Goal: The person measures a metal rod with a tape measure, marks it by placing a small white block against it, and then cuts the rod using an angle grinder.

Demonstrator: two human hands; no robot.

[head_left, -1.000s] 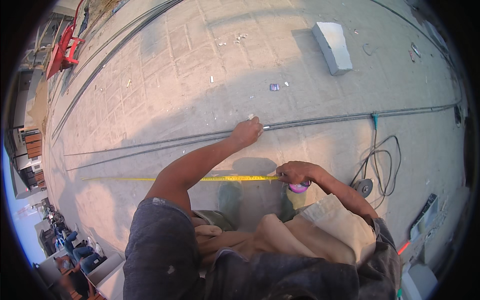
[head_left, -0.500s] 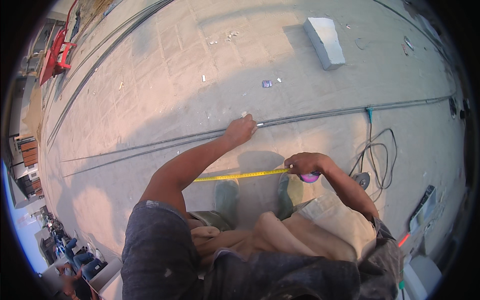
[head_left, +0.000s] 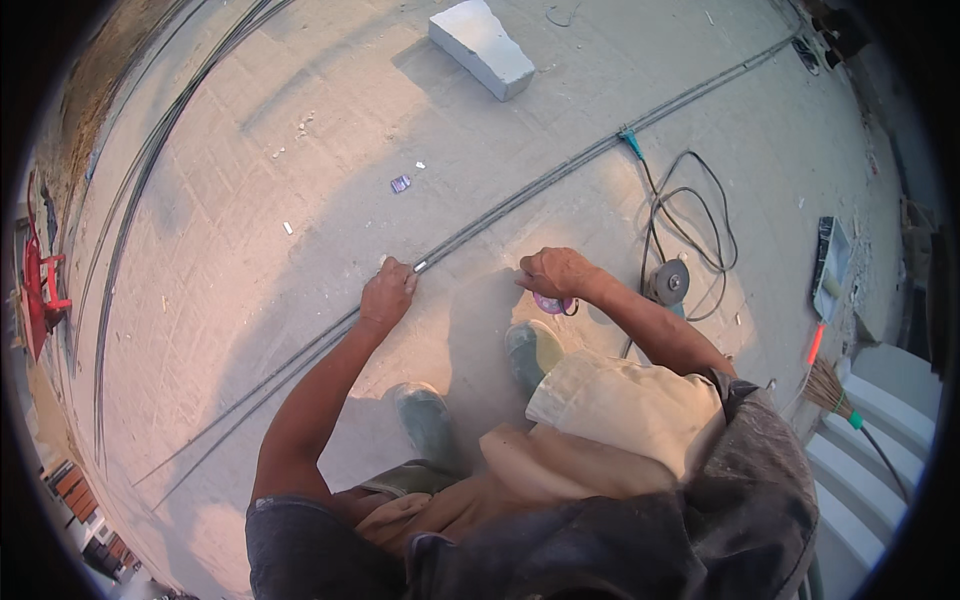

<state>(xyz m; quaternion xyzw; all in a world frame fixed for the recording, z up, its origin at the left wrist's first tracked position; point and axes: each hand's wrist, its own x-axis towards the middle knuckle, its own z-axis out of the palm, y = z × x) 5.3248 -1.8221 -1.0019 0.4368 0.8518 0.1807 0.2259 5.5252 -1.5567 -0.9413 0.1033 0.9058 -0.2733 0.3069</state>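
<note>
Two or more long, thin steel rods point(head_left: 520, 198) run diagonally across the ground. My left hand point(head_left: 388, 292) is closed around them, fingers curled; a small white piece or mark point(head_left: 420, 266) shows on the rods right by its fingertips. To the right, my right hand point(head_left: 556, 272) is closed over a purple tape measure point(head_left: 552, 303), held below the fingers and above the ground. No yellow blade shows out of it. My boots, the left boot point(head_left: 425, 420) and the right boot point(head_left: 530, 352), stand on the near side of the rods.
An angle grinder point(head_left: 668, 282) lies right of my right hand, its looped dark cord point(head_left: 722, 225) beside it. A teal plug point(head_left: 631, 143) touches the rods. A pale block point(head_left: 482, 48) lies far ahead. At right are a dustpan point(head_left: 830, 268), a broom point(head_left: 830, 388) and white steps point(head_left: 870, 455).
My view has swung to the right. The yellow tape blade, stretched out leftward before, no longer shows. My right hand has come up nearer the rods; my left stays on them.
</note>
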